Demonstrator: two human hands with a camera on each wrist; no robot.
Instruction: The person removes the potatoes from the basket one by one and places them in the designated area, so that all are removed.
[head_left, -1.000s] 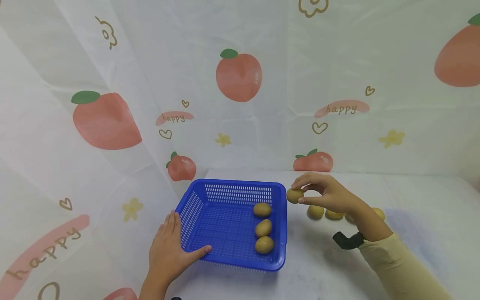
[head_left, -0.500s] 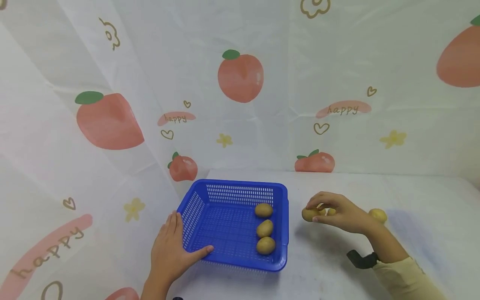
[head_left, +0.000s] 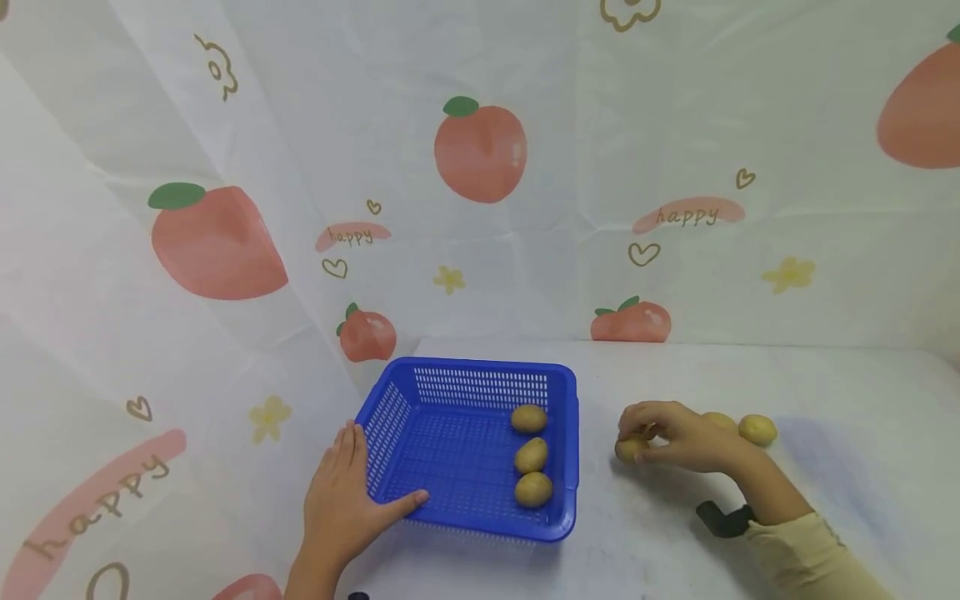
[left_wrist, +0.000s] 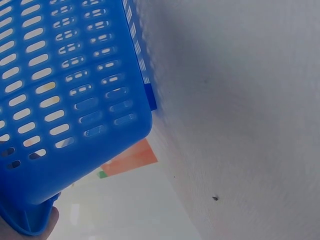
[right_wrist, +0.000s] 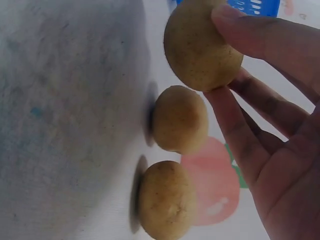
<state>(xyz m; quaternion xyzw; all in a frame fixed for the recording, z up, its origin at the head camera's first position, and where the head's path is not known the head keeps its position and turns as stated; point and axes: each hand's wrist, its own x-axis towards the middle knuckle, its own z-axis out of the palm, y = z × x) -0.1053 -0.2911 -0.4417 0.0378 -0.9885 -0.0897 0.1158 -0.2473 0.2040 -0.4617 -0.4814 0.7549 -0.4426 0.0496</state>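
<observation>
Right of the blue basket point(head_left: 564, 467), low in the head view, a person's right hand point(head_left: 678, 433) pinches a small potato point(head_left: 630, 450) between thumb and fingertips, holding it against or just above the white table point(head_left: 825, 500); which of the two cannot be told from the pictures. The right wrist view shows the fingers point(right_wrist: 260, 40) curled round that potato point(right_wrist: 200, 45), with a second potato point(right_wrist: 180, 119) and a third potato point(right_wrist: 167, 200) lying on the table just beside the hand. In the head view these two sit behind the hand, toward the right of the frame, one partly hidden by the knuckles point(head_left: 718, 419), the other in plain sight point(head_left: 757, 429).

Lower centre of the frame, the left hand point(head_left: 341, 504) rests flat against the basket's near left corner, fingers straight along the wall and thumb reaching along the front edge. Three more potatoes point(head_left: 531, 455) lie in a row along the right side of the basket floor. A white cloth printed with peaches point(head_left: 480, 150) hangs behind the table.
</observation>
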